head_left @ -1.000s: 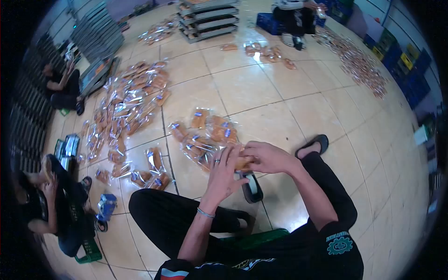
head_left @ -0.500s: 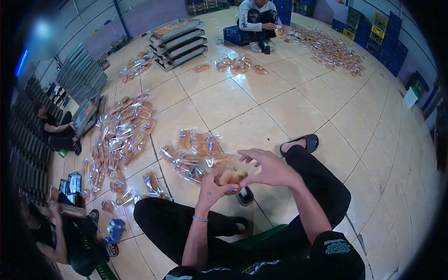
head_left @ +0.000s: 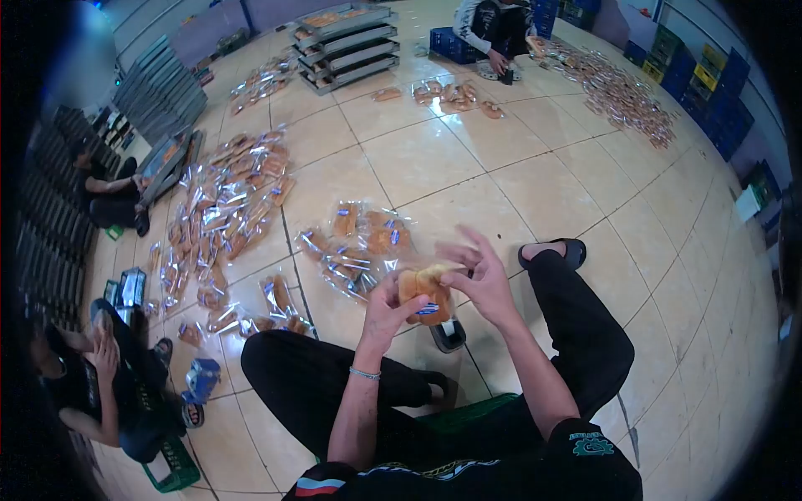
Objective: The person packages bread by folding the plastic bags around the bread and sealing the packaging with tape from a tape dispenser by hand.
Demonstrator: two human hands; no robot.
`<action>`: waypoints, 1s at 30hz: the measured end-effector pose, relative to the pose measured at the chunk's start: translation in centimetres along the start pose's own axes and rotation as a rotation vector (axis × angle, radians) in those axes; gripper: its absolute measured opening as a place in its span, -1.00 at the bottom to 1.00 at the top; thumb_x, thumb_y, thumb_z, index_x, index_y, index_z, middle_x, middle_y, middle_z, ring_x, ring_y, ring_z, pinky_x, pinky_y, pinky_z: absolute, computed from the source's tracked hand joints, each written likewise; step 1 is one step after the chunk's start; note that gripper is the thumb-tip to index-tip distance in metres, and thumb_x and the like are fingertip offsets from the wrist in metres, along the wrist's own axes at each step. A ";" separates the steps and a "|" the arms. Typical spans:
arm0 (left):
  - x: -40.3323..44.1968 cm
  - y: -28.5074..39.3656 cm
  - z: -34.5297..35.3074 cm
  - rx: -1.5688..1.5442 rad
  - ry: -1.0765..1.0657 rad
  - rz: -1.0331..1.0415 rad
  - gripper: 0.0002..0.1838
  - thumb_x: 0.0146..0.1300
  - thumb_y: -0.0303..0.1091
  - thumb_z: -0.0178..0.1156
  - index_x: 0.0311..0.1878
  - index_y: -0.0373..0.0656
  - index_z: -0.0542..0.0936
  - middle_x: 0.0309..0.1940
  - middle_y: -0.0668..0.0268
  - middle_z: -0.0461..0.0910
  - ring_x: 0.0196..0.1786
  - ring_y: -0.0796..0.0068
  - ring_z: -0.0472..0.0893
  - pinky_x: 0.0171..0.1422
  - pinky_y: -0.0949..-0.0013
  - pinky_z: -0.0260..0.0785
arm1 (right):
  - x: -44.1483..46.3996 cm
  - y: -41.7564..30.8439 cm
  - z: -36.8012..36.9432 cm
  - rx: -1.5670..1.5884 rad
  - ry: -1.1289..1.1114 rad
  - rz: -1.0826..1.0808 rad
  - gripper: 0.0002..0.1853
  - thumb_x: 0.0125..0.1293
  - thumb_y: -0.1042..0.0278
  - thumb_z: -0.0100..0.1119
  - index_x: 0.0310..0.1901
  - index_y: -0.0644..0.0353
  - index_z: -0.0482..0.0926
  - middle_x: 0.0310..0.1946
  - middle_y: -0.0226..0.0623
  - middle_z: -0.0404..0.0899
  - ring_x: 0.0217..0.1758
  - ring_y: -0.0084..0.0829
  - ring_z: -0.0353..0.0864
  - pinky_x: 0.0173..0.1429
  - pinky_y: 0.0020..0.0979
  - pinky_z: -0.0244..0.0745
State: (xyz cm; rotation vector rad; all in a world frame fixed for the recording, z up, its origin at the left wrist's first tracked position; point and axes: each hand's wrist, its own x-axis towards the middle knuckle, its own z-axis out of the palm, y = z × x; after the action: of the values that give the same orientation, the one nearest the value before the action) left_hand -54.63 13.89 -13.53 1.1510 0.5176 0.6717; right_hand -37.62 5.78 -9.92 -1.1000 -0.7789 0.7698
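At centre | left grip (head_left: 386, 314) holding bread (head_left: 410, 285) | right grip (head_left: 486, 285) moved to edge, closure unclear

Since half a second ago, the bread (head_left: 415, 286) has turned, bringing its blue label (head_left: 428, 309) into fuller view.

The bread (head_left: 413, 288) is gripped from its left by the left hand (head_left: 386, 311), with the left thumb (head_left: 409, 308) laid across its front. The right hand (head_left: 484, 288) is held at its right, fingers (head_left: 478, 242) spread and blurred. The left forearm (head_left: 355, 422) and right forearm (head_left: 536, 376) are angled up toward it from below.
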 end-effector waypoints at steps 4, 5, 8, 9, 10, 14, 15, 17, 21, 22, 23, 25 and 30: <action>-0.3 -1.0 1.2 -0.028 -0.038 0.061 -0.45 0.19 -0.51 0.44 0.24 -0.22 0.47 0.04 0.27 0.64 0.10 0.49 0.63 0.23 0.36 0.49 | -0.5 1.0 -0.1 -0.052 -0.031 0.223 -0.79 0.34 0.43 0.36 -0.07 0.34 0.68 -0.27 -0.37 0.70 -0.19 -0.64 0.63 -0.07 -0.56 0.52; -0.3 -1.3 1.1 -0.039 -0.030 0.036 -0.45 0.19 -0.51 0.44 0.24 -0.22 0.47 0.04 0.27 0.64 0.10 0.49 0.63 0.23 0.36 0.49 | -0.6 1.2 -0.3 0.051 -0.010 0.270 -0.82 0.34 0.43 0.36 -0.11 0.34 0.70 -0.28 -0.39 0.70 -0.22 -0.65 0.62 -0.09 -0.56 0.51; 0.0 -1.5 1.2 0.020 -0.027 0.058 -0.43 0.17 -0.57 0.43 0.26 -0.26 0.46 0.04 0.26 0.64 0.11 0.48 0.63 0.21 0.38 0.50 | -0.6 1.1 -0.2 -0.066 0.014 0.203 -0.88 0.36 0.43 0.33 -0.17 0.30 0.68 -0.33 -0.40 0.68 -0.27 -0.68 0.57 -0.14 -0.57 0.48; -0.2 -1.3 1.5 0.011 -0.025 0.047 -0.43 0.17 -0.57 0.43 0.26 -0.26 0.46 0.04 0.26 0.64 0.11 0.48 0.63 0.21 0.38 0.50 | -0.7 1.2 -0.2 -0.120 0.023 0.127 -0.89 0.37 0.42 0.31 -0.20 0.29 0.67 -0.34 -0.40 0.67 -0.28 -0.68 0.56 -0.15 -0.57 0.48; -0.2 -1.1 1.8 0.010 0.010 0.089 -0.43 0.17 -0.57 0.43 0.25 -0.26 0.47 0.03 0.26 0.65 0.09 0.48 0.64 0.20 0.39 0.51 | -0.9 1.7 -0.3 -0.125 0.043 0.105 -0.89 0.39 0.41 0.30 -0.19 0.27 0.64 -0.33 -0.39 0.67 -0.29 -0.69 0.55 -0.16 -0.57 0.47; -0.1 -1.6 1.8 -0.047 0.096 0.119 -0.32 0.18 -0.59 0.43 0.35 -0.24 0.35 0.09 0.22 0.62 0.08 0.47 0.65 0.15 0.40 0.55 | -0.6 3.3 -0.5 -0.151 0.046 0.040 -0.78 0.41 0.42 0.27 0.02 0.27 0.57 -0.24 -0.33 0.67 -0.26 -0.64 0.58 -0.11 -0.54 0.50; -0.1 -1.5 1.9 -0.085 0.150 0.141 -0.23 0.19 -0.60 0.42 0.43 -0.24 0.28 0.14 0.21 0.60 0.09 0.45 0.65 0.16 0.39 0.56 | -0.8 2.5 0.5 -0.055 0.089 -0.003 -0.66 0.42 0.41 0.26 0.16 0.27 0.48 -0.18 -0.28 0.67 -0.21 -0.59 0.61 -0.06 -0.52 0.52; -0.2 -1.0 2.5 -0.128 0.256 0.203 -0.17 0.22 -0.61 0.39 0.50 -0.21 0.19 0.13 0.19 0.62 0.07 0.48 0.65 0.16 0.39 0.55 | -1.4 1.4 1.5 0.042 0.119 -0.049 -0.53 0.43 0.41 0.24 0.31 0.26 0.39 -0.11 -0.23 0.66 -0.17 -0.55 0.63 -0.01 -0.49 0.53; -0.3 -0.2 3.5 -0.065 0.452 0.357 -0.09 0.31 -0.61 0.31 0.62 -0.16 0.01 0.16 0.17 0.61 0.11 0.52 0.61 0.20 0.43 0.51 | -2.3 2.9 1.7 -0.277 -0.105 0.043 -0.22 0.43 0.39 0.24 0.56 0.25 0.04 0.08 -0.08 0.62 0.03 -0.45 0.64 0.10 -0.40 0.55; -0.2 -0.3 3.3 -0.061 0.453 0.362 -0.09 0.31 -0.61 0.31 0.62 -0.16 0.01 0.16 0.17 0.61 0.11 0.52 0.61 0.20 0.43 0.51 | -2.5 3.3 2.0 -0.297 -0.053 -0.013 -0.20 0.43 0.39 0.24 0.57 0.24 0.03 0.11 -0.08 0.61 0.04 -0.45 0.64 0.10 -0.41 0.55; -0.2 -0.4 3.2 -0.057 0.406 0.360 -0.11 0.33 -0.61 0.28 0.62 -0.17 0.01 0.18 0.17 0.59 0.13 0.51 0.60 0.23 0.43 0.48 | -2.6 3.4 2.5 -0.318 0.002 -0.067 -0.19 0.43 0.39 0.24 0.58 0.22 0.01 0.14 -0.08 0.60 0.04 -0.46 0.64 0.09 -0.41 0.55; -0.5 -0.5 3.0 -0.052 0.356 0.352 -0.13 0.36 -0.60 0.25 0.62 -0.18 0.00 0.21 0.16 0.57 0.15 0.51 0.58 0.26 0.44 0.46 | -2.8 3.1 2.8 -0.270 0.042 -0.059 -0.22 0.42 0.39 0.25 0.57 0.23 0.08 0.12 -0.09 0.60 0.05 -0.41 0.63 0.13 -0.39 0.53; -0.4 -0.1 2.9 0.066 0.251 0.444 -0.32 0.37 -0.55 0.24 0.52 -0.29 0.26 0.24 0.14 0.55 0.19 0.45 0.57 0.32 0.37 0.40 | -2.3 1.2 2.3 -0.525 0.013 -0.232 -0.47 0.39 0.37 0.28 0.37 0.24 0.46 -0.10 -0.14 0.60 -0.03 -0.38 0.59 0.09 -0.38 0.49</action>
State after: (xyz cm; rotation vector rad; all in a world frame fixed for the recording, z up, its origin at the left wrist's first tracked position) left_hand -52.89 11.67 -12.64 1.2641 0.5002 1.2010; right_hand -40.94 5.19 -10.87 -1.4457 -1.1124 0.3654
